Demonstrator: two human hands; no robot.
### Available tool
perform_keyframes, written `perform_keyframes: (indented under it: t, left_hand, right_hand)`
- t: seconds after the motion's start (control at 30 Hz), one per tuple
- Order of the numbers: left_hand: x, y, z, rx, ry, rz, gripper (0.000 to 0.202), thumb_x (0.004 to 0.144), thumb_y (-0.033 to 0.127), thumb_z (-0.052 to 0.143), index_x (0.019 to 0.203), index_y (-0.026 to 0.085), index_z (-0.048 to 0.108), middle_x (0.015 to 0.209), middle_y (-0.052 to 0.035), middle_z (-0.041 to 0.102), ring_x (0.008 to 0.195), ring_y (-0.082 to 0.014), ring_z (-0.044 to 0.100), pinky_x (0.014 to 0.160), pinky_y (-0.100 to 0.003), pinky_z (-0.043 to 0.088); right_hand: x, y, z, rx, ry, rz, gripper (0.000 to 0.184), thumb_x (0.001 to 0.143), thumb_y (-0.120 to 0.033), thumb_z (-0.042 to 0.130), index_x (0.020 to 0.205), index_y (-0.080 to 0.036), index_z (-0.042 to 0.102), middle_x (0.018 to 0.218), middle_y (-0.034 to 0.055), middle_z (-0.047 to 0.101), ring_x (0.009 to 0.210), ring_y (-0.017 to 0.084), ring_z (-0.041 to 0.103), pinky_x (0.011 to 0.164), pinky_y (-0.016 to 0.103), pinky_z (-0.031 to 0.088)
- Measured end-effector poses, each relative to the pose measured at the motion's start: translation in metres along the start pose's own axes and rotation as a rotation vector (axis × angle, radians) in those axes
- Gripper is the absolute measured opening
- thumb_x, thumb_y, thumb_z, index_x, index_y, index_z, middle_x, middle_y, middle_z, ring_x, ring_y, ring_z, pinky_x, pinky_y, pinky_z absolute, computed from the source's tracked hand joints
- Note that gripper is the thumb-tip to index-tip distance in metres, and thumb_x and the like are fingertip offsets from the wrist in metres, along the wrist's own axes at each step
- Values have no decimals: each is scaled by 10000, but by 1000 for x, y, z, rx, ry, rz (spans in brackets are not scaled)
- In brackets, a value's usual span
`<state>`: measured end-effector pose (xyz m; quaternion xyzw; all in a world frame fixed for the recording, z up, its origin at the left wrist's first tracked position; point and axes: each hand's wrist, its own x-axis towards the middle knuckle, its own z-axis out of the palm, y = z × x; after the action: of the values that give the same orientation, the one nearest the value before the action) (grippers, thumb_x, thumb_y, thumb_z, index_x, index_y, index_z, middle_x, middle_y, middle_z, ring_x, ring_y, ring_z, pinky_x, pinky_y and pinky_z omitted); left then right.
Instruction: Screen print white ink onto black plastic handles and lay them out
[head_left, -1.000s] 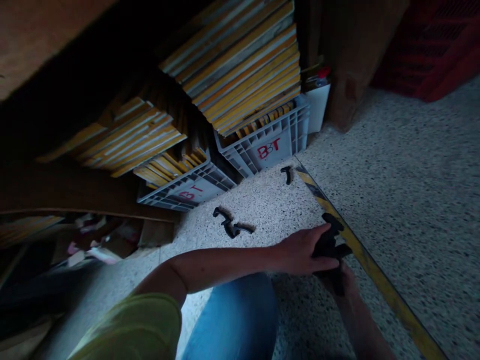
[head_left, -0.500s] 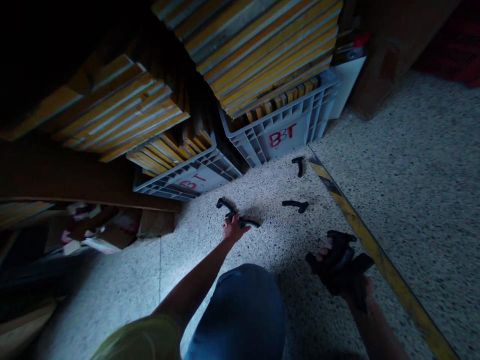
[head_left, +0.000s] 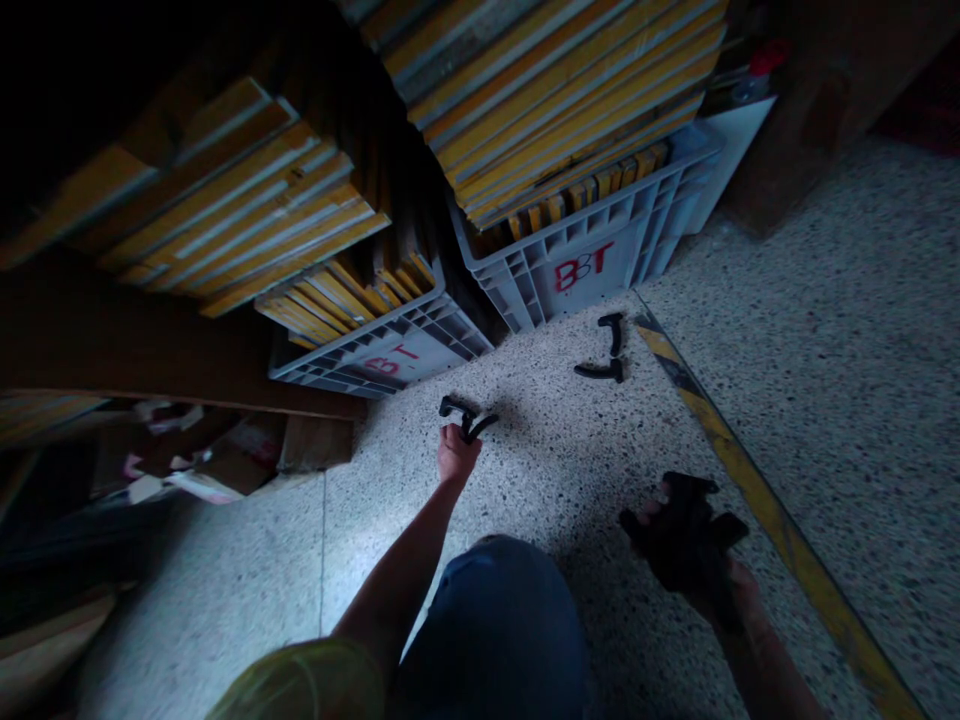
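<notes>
My left hand (head_left: 456, 452) reaches forward over the speckled floor and is closed on two black curved pieces (head_left: 466, 417), lifted just off the floor. My right hand (head_left: 724, 590) sits low on the right, gripping a bundle of black pieces (head_left: 684, 535) against the palm. Two more black pieces (head_left: 606, 350) lie on the floor near the right grey crate (head_left: 592, 262), close to the yellow and black floor stripe (head_left: 720, 440). My blue-clad knee (head_left: 499, 620) fills the bottom centre.
Two grey plastic crates marked in red, the left crate (head_left: 382, 352) and the right one, hold leaning yellow-edged boards (head_left: 540, 110). A dark wooden plank (head_left: 150, 350) and scattered scraps (head_left: 187, 460) lie at left. A white container (head_left: 724, 160) stands at upper right.
My left hand left the bundle, reached forward and closed on the two black pieces, lifting them. One loose piece now lies further away beside the other near the crate.
</notes>
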<state>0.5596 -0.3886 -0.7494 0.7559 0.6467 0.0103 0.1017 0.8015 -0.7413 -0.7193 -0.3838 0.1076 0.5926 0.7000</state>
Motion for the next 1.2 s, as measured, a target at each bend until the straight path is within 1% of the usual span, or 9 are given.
perform_keyframes:
  t: [0.13,0.23,0.47,0.57,0.73,0.87,0.93,1.03,1.2]
  left_hand:
    - [33,-5,-9,21,53,14,476,816,242,562,1266,159,433,1147,-117,563,1048,-221,587,840,-346,486]
    - [62,-4,-14,60,-24,118,648,726,181,645,1334,187,422,1254,-112,558,1109,-220,577,889,-319,466]
    - [85,18,-30,255,-162,292,286,745,244,633,1016,151,633,940,-152,679,1052,-359,586,901,-472,418]
    - [79,61,-26,270,-194,426,305,751,211,609,1049,148,619,945,-141,680,1024,-315,601,882,-414,440]
    - [52,191,13,196,-296,766,289,787,203,572,1071,187,622,1060,-72,663,1018,-196,606,911,-282,451]
    - [34,269,45,193,-346,926,348,719,174,623,1066,169,631,1200,-106,603,1148,-250,537,987,-344,415]
    - [29,283,52,212,-358,941,408,689,168,642,1095,154,617,1248,-134,572,1175,-295,513,1002,-413,396]
    - [27,282,50,229,-375,936,559,671,142,650,1220,156,544,1212,-151,590,1148,-308,534,1014,-464,369]
    - [32,287,40,151,-381,894,646,674,165,669,1291,178,477,1133,-130,632,1101,-272,573,940,-370,439]
  right_hand:
    - [-5,0,11,31,-29,15,911,579,-598,782,1398,-349,469,1329,93,603,1247,355,534,1104,575,323]
    - [-6,-4,14,54,-39,9,968,551,-586,818,1414,-385,429,1343,77,595,1231,351,548,1088,592,330]
    - [-10,-4,12,131,-39,-42,977,561,-546,826,1429,-386,407,1295,63,631,1212,352,562,1028,574,400]
    - [-11,-2,5,150,-39,-77,973,562,-518,823,1430,-351,416,1286,86,633,1222,370,549,1008,583,412]
    - [-17,-5,-2,190,-9,-113,817,618,-520,788,1361,-347,498,1358,80,581,1259,365,518,1041,593,372]
    - [-24,-12,0,217,-12,-141,781,637,-526,784,1347,-353,508,1357,80,583,1254,356,526,1048,590,366]
    - [-28,-14,-1,252,-14,-158,795,619,-503,807,1341,-349,510,1347,82,592,1250,358,529,1038,587,383]
    - [-34,-12,-6,289,12,-175,813,637,-483,796,1371,-338,476,1339,87,598,1260,358,521,1044,581,384]
    - [-43,-9,-18,253,53,-185,944,671,-457,759,1485,-317,302,1361,105,577,1268,352,515,1068,574,373]
